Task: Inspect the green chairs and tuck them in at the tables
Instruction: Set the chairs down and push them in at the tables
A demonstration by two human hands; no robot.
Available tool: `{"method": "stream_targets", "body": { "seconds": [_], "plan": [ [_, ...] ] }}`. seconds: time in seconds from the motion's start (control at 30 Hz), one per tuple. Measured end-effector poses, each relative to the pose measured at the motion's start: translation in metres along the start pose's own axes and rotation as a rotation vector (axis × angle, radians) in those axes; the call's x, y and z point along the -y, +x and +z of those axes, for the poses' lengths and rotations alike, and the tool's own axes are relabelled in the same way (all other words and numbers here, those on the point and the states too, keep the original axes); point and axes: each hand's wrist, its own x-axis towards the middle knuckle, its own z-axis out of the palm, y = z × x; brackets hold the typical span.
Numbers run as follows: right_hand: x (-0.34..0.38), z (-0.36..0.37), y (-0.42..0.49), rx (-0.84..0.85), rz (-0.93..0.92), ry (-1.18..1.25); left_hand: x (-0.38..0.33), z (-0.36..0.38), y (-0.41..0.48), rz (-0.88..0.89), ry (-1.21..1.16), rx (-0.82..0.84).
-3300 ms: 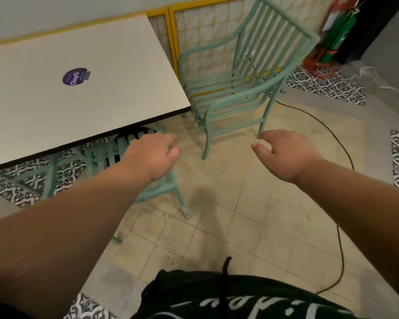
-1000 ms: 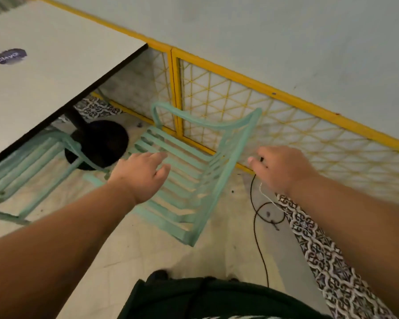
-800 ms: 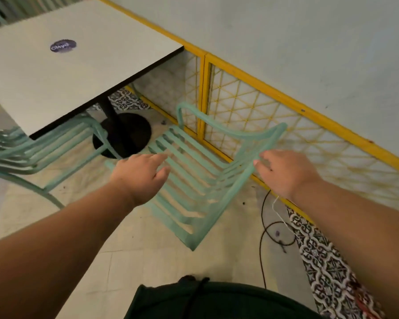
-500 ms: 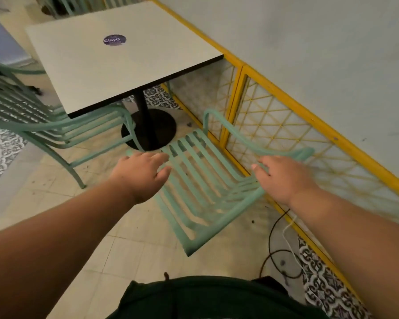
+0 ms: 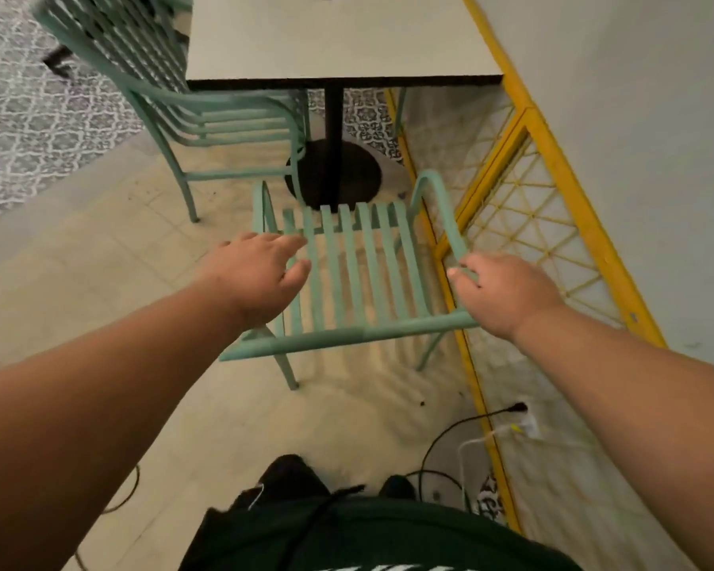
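The green chair (image 5: 363,261) is set just short of the counter (image 5: 330,39), seat not yet under it. Its right armrest (image 5: 442,212) is grasped by the right hand (image 5: 505,296); the left hand (image 5: 256,278) is laid flat over the left armrest (image 5: 259,208), contact hidden. An even, straight push is advised, clear of the yellow railing (image 5: 569,187).

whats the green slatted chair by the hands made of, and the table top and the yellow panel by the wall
Mint-green slatted chair: likely painted metal, thin bent tubes and flat slats, matte.
Pale square table top: looks laminate, smooth with a dark edge band.
Yellow lattice panel: painted metal frame, probably wire mesh.
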Motion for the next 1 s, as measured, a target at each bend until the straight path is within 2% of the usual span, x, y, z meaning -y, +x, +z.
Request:
{"method": "stream_targets", "body": {
  "seconds": [0.13,0.37,0.43,0.63,1.0],
  "plan": [
    [0.003,0.003,0.007,0.024,-0.033,0.035,-0.006,0.001,-0.010,-0.030,0.001,-0.025],
    [0.003,-0.020,0.025,-0.113,-0.083,0.033,0.007,-0.008,-0.003,-0.039,0.002,-0.106],
    [-0.001,-0.015,0.025,-0.119,-0.068,0.049,0.004,0.003,-0.006,-0.037,-0.020,-0.079],
    [-0.016,0.040,0.022,0.022,-0.106,0.035,-0.013,0.059,-0.014,-0.034,-0.021,0.060],
    [-0.044,0.090,0.037,0.140,-0.167,-0.022,-0.034,0.114,-0.005,-0.043,0.048,0.063]
  ]
}}
